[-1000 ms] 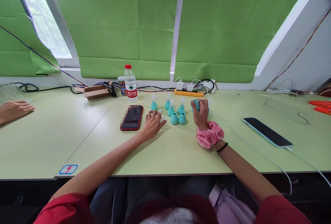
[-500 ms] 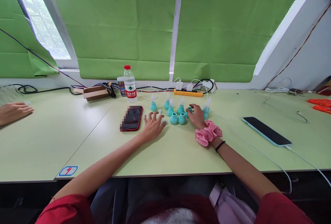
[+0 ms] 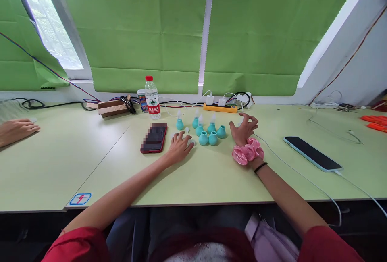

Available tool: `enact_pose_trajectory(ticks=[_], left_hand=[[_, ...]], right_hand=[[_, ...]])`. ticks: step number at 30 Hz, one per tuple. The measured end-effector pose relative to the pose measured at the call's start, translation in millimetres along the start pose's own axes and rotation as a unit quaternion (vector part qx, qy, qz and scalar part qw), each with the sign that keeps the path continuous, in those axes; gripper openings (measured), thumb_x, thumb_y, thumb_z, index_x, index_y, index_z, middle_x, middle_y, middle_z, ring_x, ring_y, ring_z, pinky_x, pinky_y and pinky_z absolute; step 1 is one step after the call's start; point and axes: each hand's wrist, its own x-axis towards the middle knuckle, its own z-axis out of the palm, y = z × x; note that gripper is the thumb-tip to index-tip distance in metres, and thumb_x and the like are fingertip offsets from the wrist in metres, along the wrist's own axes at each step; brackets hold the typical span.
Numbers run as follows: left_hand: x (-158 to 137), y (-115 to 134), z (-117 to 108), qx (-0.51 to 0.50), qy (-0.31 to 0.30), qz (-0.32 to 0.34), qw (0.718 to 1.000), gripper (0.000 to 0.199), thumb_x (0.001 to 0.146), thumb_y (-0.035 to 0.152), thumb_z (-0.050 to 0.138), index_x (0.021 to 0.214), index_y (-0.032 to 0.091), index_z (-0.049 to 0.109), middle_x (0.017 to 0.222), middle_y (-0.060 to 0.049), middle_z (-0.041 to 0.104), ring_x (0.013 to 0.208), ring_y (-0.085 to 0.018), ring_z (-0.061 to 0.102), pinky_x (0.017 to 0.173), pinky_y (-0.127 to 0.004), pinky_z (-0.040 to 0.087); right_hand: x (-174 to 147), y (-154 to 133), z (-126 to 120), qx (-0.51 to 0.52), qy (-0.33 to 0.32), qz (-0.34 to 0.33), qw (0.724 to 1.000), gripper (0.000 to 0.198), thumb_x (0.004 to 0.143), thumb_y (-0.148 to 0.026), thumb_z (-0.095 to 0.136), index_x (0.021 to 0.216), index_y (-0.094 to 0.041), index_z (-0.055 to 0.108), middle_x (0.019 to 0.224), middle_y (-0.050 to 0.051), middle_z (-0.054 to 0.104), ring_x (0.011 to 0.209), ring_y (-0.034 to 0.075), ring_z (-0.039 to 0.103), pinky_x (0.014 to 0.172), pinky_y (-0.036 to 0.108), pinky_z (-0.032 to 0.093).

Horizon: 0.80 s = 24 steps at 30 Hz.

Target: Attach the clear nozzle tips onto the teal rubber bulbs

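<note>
My left hand point(image 3: 179, 148) rests on the table with its fingers spread, over and beside small clear plastic tips point(image 3: 187, 130). Just right of it, several turquoise squeeze bulbs stand in a loose group. Some carry upright clear nozzles, such as the bulb at the left point(image 3: 179, 123). Others have bare round mouths, like the front bulb point(image 3: 203, 138) and the rightmost visible bulb point(image 3: 221, 132). My right hand point(image 3: 243, 129), with a pink scrunchie point(image 3: 248, 152) at its wrist, has thumb and fingers apart. A whitish tip shows faintly between them; the bulb there is hidden behind the hand.
A red-cased phone point(image 3: 155, 138) lies left of my left hand. Behind stand a water bottle point(image 3: 152, 98), a cup point(image 3: 142, 100) and an orange power strip point(image 3: 220, 108). At right lies a charging phone point(image 3: 313, 153) with its cable. Another person's hand point(image 3: 19, 131) rests far left.
My right hand has let go of the open-mouthed bulb, which stays standing, and moved right to the nozzled bulb, fingers spreading. My left hand has hardly moved.
</note>
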Motion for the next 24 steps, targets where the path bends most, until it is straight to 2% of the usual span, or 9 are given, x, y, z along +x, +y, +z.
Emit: enact_pose_trajectory(ticks=[3,6,9,15,19,24], left_hand=[[0,1,-2,0.022,0.015,-0.001,1.000,0.035,0.083,0.041,0.026,0.105,0.022,0.045,0.116,-0.009,0.035,0.107,-0.026,0.029,0.086,-0.046,0.028],[0,1,-3,0.038,0.030,-0.031,0.998,0.034,0.082,0.042,0.029,0.108,0.025,0.042,0.119,-0.009,0.032,0.109,-0.029,0.026,0.085,-0.055,0.022],[-1,-1,-2,0.026,0.015,-0.053,0.998,0.038,0.080,0.044,0.032,0.113,0.027,0.037,0.122,-0.010,0.028,0.111,-0.033,0.023,0.082,-0.060,0.020],[0,-2,2,-0.017,-0.012,-0.012,1.000,0.037,0.081,0.042,0.031,0.110,0.021,0.041,0.117,-0.011,0.034,0.111,-0.028,0.026,0.085,-0.049,0.028],[3,-5,4,-0.008,0.022,0.015,1.000,0.033,0.083,0.039,0.029,0.106,0.019,0.044,0.111,-0.010,0.038,0.108,-0.025,0.029,0.086,-0.044,0.030],[7,-8,1,0.024,0.073,0.021,0.997,0.030,0.083,0.036,0.031,0.104,0.021,0.046,0.110,-0.009,0.039,0.103,-0.024,0.032,0.083,-0.041,0.032]], right_hand=[[-1,5,5,-0.002,-0.018,0.027,0.999,0.043,0.059,-0.021,0.045,0.102,-0.027,0.042,0.108,0.007,0.029,0.097,0.028,0.031,0.065,0.039,0.033],[-2,8,7,0.001,-0.038,0.036,0.999,0.052,0.061,-0.014,0.040,0.111,-0.029,0.037,0.105,0.006,0.034,0.094,0.026,0.036,0.065,0.037,0.033],[-2,10,7,0.007,-0.071,0.029,0.997,0.062,0.062,-0.008,0.036,0.119,-0.030,0.028,0.096,0.005,0.042,0.088,0.023,0.041,0.065,0.036,0.034],[-3,13,7,-0.010,-0.085,-0.016,0.996,0.069,0.061,-0.004,0.034,0.125,-0.027,0.022,0.093,0.007,0.047,0.081,0.021,0.047,0.061,0.033,0.035],[-3,4,3,0.000,-0.028,-0.082,0.996,0.063,0.065,-0.005,0.031,0.125,-0.021,0.020,0.097,0.010,0.048,0.089,0.023,0.047,0.066,0.036,0.036],[-12,-14,-7,0.122,0.013,-0.215,0.969,0.048,0.079,-0.015,0.026,0.125,-0.014,0.016,0.104,0.012,0.050,0.097,0.021,0.047,0.078,0.037,0.035]])
